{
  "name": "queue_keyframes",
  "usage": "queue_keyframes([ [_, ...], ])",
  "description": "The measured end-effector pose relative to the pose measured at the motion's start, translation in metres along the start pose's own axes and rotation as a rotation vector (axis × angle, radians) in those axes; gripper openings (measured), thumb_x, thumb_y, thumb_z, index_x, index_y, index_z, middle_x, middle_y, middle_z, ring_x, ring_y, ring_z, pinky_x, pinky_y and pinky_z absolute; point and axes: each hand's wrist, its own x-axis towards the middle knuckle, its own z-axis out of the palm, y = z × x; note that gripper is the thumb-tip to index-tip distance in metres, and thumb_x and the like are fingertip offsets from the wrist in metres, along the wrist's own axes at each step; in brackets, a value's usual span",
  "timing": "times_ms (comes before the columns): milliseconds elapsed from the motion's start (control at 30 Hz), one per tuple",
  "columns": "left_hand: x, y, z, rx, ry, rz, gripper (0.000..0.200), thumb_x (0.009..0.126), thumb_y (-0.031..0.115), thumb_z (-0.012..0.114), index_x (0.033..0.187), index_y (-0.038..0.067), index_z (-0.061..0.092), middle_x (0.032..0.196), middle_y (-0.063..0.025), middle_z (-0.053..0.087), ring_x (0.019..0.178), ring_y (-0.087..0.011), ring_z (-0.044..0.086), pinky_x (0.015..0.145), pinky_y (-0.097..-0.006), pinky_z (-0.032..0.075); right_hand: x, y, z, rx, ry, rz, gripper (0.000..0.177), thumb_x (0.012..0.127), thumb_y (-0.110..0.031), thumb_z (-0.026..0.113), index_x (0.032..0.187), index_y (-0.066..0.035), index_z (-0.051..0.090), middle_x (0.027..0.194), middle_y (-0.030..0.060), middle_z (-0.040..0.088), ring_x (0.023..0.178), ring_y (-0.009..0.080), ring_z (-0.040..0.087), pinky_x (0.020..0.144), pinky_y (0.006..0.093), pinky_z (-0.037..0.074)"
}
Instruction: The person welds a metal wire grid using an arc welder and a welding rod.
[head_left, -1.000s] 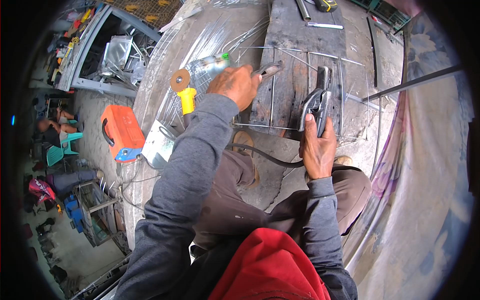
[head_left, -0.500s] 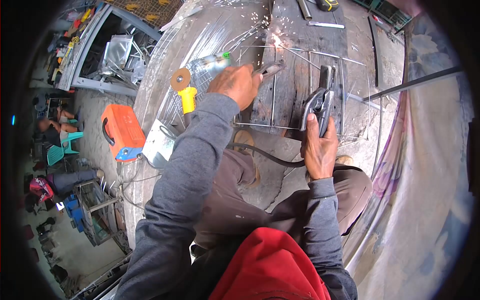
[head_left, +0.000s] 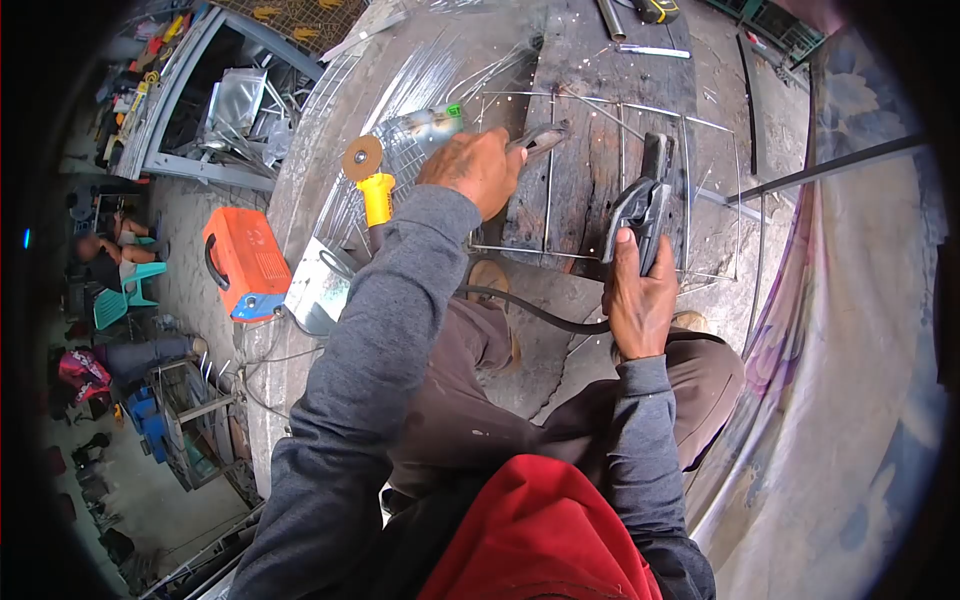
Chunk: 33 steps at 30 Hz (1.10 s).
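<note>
Big dark wooden board runs up the middle, its far end cut off. On it lies the thin wire frame, rods hard to trace against the grain. Orange welder box sits low at the left. Left hand is fisted round the pliers, handles hidden, nose at a frame rod. Right hand grips the electrode holder over the frame's near side, and the tip can't be made out. Yellow-handled grinder lies just beside the left wrist.
</note>
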Motion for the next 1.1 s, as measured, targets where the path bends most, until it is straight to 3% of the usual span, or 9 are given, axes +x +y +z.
queue_keyframes([
  [300,-0.0023,0.0036,-0.0037,-0.006,-0.01,-0.027,0.037,0.097,0.035,0.053,0.11,0.002,0.063,0.105,-0.0227,0.067,0.102,-0.0403,0.064,0.089,-0.0488,0.05,0.0,0.003,-0.0003,-0.07,-0.021,0.035,0.046,0.096,-0.041,0.062,0.095,0.004,0.053,0.074,0.0127,0.057,0.068,0.0151,0.049,0.064,0.0331,0.045],
  [567,0.0024,-0.0046,0.0038,0.015,0.013,0.035,0.04,0.099,0.037,0.049,0.113,0.004,0.064,0.097,-0.0225,0.068,0.092,-0.0399,0.067,0.083,-0.0464,0.052,0.0004,0.0056,0.0007,0.0,-0.064,0.157,0.043,0.096,-0.04,0.061,0.098,0.002,0.054,0.074,0.0091,0.057,0.067,0.0126,0.048,0.061,0.0309,0.044],
  [733,-0.0007,-0.0001,-0.0015,-0.004,-0.008,-0.005,0.044,0.097,0.039,0.05,0.118,0.002,0.062,0.107,-0.023,0.068,0.1,-0.0396,0.065,0.089,-0.0473,0.05,-0.0005,0.0048,0.0015,0.052,-0.022,0.077,0.039,0.097,-0.036,0.061,0.096,0.003,0.054,0.075,0.0073,0.056,0.07,0.0117,0.047,0.064,0.0292,0.044],
  [1100,-0.0008,-0.0008,-0.0006,0.009,0.012,0.007,0.045,0.097,0.039,0.05,0.117,0.001,0.062,0.103,-0.0244,0.068,0.099,-0.0405,0.065,0.088,-0.0478,0.05,-0.0012,0.0055,0.0011,-0.004,-0.015,0.043,0.04,0.097,-0.037,0.062,0.095,0.002,0.053,0.077,0.0101,0.057,0.072,0.0139,0.049,0.067,0.0316,0.046],
])
